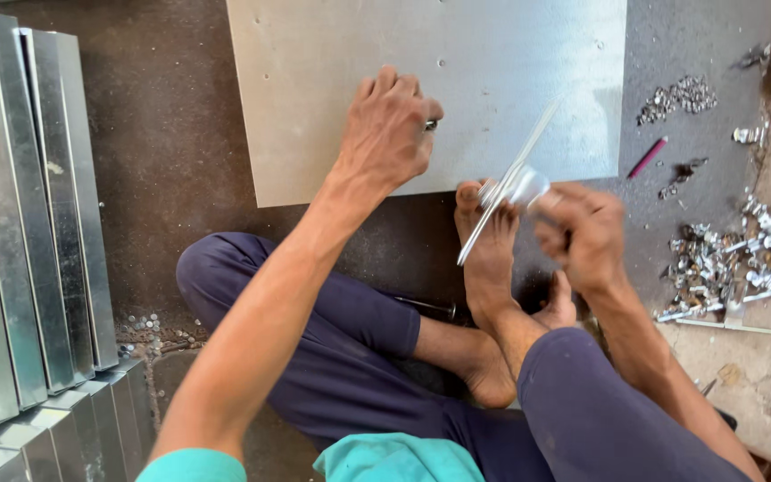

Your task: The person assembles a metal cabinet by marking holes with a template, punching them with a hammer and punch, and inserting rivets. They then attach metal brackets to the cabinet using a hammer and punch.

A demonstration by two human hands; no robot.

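Note:
A flat grey metal sheet (493,54) lies on the floor in front of me. My left hand (388,129) rests on its near edge, fingers curled, with a small metal piece just showing between fingertips and sheet. My right hand (582,234) is closed on a shiny metal hammer (515,189) whose head is blurred and hangs just over the sheet's near edge, above my bare foot (485,259). I sit cross-legged in dark blue trousers.
Folded galvanised metal channels (29,223) are stacked along the left. Piles of metal scraps and rivets (742,263) lie at the right, with a smaller heap (675,96) and a pink pencil (647,157) farther out. A dark rod (426,306) lies by my leg.

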